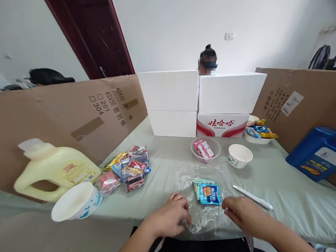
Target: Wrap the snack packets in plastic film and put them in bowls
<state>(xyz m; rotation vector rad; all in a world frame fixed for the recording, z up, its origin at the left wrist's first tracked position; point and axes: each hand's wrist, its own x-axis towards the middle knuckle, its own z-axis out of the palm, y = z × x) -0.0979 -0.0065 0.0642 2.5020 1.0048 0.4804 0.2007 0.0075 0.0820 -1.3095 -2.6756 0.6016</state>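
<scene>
A clear plastic bag [200,221] lies spread and crinkled at the table's front edge. On it are a blue snack packet [210,194] and, partly underneath, a pale green packet [197,186]. My left hand [172,215] rests at the bag's left side, its fingers loosely bent and the thumb apart from them. At the bag's right side my right hand [245,213] hovers close to the blue packet, fingers curved with a small gap to the thumb. I see nothing held in either hand. A white utility knife [253,197] lies just beyond my right hand.
Left stand a yellow detergent jug [64,167], a tilted paper bowl [76,202] and piled snack packets [133,166]. Ahead are a clear bowl [217,150], a paper bowl [240,156], a snack dish [259,140] and white boxes [172,124]. A blue bottle [319,152] leans right; a person sits behind.
</scene>
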